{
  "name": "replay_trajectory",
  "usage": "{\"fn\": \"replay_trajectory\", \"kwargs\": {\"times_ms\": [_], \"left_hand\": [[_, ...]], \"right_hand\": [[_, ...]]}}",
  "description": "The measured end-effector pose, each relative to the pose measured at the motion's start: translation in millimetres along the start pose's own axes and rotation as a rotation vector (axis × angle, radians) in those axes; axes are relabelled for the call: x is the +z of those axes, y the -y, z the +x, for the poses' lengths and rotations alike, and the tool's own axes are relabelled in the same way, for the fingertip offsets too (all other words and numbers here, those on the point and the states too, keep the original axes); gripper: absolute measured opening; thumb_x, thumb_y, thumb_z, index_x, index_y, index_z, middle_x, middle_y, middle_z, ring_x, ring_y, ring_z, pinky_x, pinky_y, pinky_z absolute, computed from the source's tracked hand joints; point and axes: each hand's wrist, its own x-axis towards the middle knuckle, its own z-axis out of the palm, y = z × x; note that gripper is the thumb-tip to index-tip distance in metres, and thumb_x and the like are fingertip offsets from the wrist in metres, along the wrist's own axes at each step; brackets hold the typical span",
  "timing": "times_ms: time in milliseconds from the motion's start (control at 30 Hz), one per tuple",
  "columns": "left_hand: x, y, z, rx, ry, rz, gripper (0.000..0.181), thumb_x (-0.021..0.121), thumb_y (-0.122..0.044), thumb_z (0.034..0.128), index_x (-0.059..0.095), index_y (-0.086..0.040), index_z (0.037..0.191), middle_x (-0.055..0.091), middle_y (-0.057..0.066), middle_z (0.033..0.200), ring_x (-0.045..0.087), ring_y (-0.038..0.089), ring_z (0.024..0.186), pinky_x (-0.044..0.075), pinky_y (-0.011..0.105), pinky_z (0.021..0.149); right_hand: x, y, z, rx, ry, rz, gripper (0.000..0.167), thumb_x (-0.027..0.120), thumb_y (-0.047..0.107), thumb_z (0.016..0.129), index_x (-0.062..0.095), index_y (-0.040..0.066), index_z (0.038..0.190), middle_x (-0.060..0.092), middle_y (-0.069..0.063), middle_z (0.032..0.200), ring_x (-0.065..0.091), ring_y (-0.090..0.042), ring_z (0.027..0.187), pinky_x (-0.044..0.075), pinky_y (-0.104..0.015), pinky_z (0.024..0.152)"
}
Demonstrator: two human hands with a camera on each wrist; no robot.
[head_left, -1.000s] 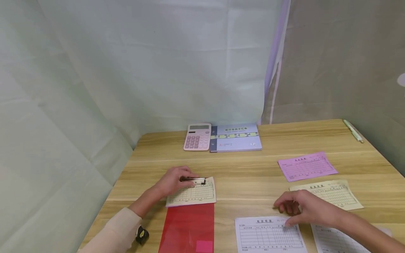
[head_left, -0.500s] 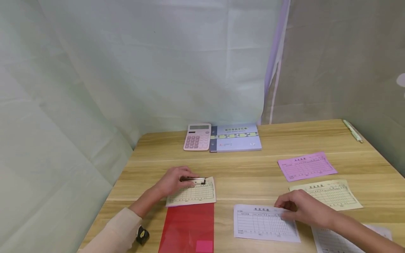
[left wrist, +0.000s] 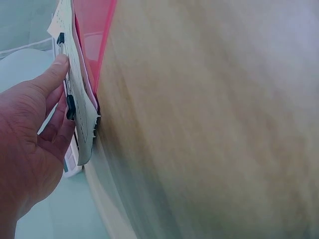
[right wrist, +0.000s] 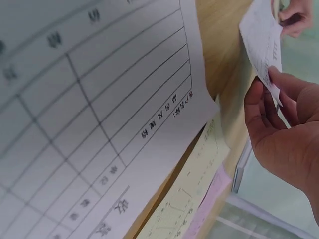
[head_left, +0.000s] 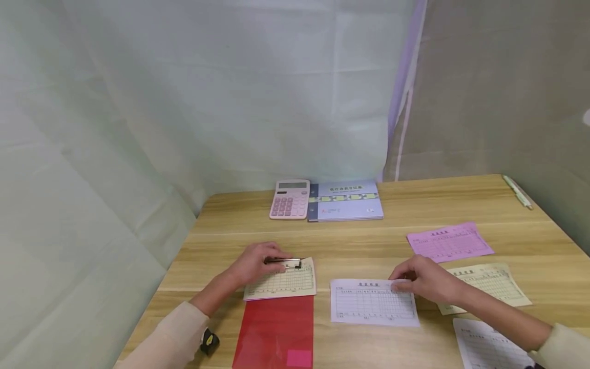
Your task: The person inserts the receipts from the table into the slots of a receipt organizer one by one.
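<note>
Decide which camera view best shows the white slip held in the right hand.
The head view: it shows the white slip from above, nearly whole, with its printed grid; only the top right corner is hidden by the right hand. The right wrist view shows it small and steeply slanted. The left wrist view misses it.

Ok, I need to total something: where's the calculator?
In the head view, the calculator lies at the back left of the table, immediately left of the light-blue booklet.
</note>
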Motion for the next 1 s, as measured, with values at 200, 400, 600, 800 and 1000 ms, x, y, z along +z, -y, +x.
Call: {"fn": "replay_trajectory", "kwargs": {"times_ms": [200, 400, 600, 800, 1000], "left_hand": [[0.2, -0.9, 0.3, 0.0, 0.003, -0.007, 0.033, 0.086, -0.021, 0.0907, 0.082, -0.022, 0.123, 0.07, -0.011, 0.102, 0.061, 0.011, 0.088, 0.05, 0.028, 0.077], [-0.2, -0.5, 0.4, 0.01, 0.002, 0.0, 0.032, 0.086, -0.021, 0.0906, 0.082, -0.021, 0.123, 0.07, -0.011, 0.101, 0.06, 0.012, 0.087, 0.05, 0.028, 0.076], [-1.0, -0.1, 0.2, 0.011, 0.001, 0.002, 0.033, 0.087, -0.021, 0.0903, 0.082, -0.021, 0.123, 0.07, -0.012, 0.101, 0.06, 0.011, 0.087, 0.05, 0.028, 0.076], [-0.7, 0.5, -0.9, 0.022, -0.004, -0.008, 0.033, 0.086, -0.021, 0.0907, 0.082, -0.021, 0.123, 0.07, -0.011, 0.101, 0.06, 0.011, 0.087, 0.05, 0.027, 0.075], [-0.8, -0.3, -0.7, 0.044, 0.0, 0.026, 0.032, 0.085, -0.022, 0.092, 0.082, -0.021, 0.124, 0.071, -0.01, 0.102, 0.06, 0.009, 0.088, 0.05, 0.028, 0.077]], "right_hand": [[8.1, -3.0, 8.7, 0.024, -0.038, -0.021, 0.009, 0.083, 0.011, 0.092, 0.082, 0.012, 0.102, 0.073, 0.01, 0.091, 0.058, -0.004, 0.077, 0.05, -0.025, 0.068], [8.6, -1.5, 7.3, 0.045, -0.076, -0.046, 0.028, 0.087, 0.014, 0.089, 0.077, 0.003, 0.113, 0.067, 0.008, 0.088, 0.059, -0.007, 0.076, 0.051, -0.026, 0.068], [5.1, 0.4, 0.5, 0.113, -0.108, -0.115, 0.023, 0.089, 0.008, 0.084, 0.075, 0.006, 0.103, 0.061, 0.006, 0.082, 0.053, -0.009, 0.073, 0.047, -0.026, 0.064], [3.8, 0.6, -0.7, 0.125, -0.144, -0.115, 0.009, 0.082, 0.003, 0.09, 0.076, 0.01, 0.089, 0.066, 0.007, 0.081, 0.056, -0.008, 0.073, 0.049, -0.025, 0.064], [1.0, -0.6, 0.1, 0.165, -0.158, -0.068, 0.004, 0.078, 0.009, 0.096, 0.074, 0.01, 0.094, 0.066, 0.004, 0.083, 0.055, -0.013, 0.075, 0.049, -0.026, 0.063]]}}
